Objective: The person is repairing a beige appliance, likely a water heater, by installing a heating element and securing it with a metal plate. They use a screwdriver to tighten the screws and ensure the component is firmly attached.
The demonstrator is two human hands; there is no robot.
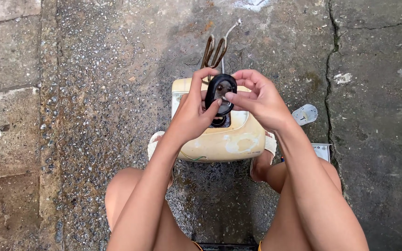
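Note:
My left hand [192, 111] and my right hand [260, 98] both hold a small black oval part [220, 91] above a yellowed cream plastic appliance casing [224, 139]. Left thumb and fingers wrap the part's left side and bottom. The right thumb presses on its face, fingers curled behind it. A dark opening in the casing top lies just below the part. A coiled copper-coloured heating element [214, 50] with a metal rod sticks out beyond the casing's far side.
The casing rests on wet, pebbly concrete [94, 93] between my knees and sandalled feet. A small white plastic cap [305, 114] lies to the right, with a flat white piece [322, 150] near my right knee. A crack [330, 83] runs through the ground on the right.

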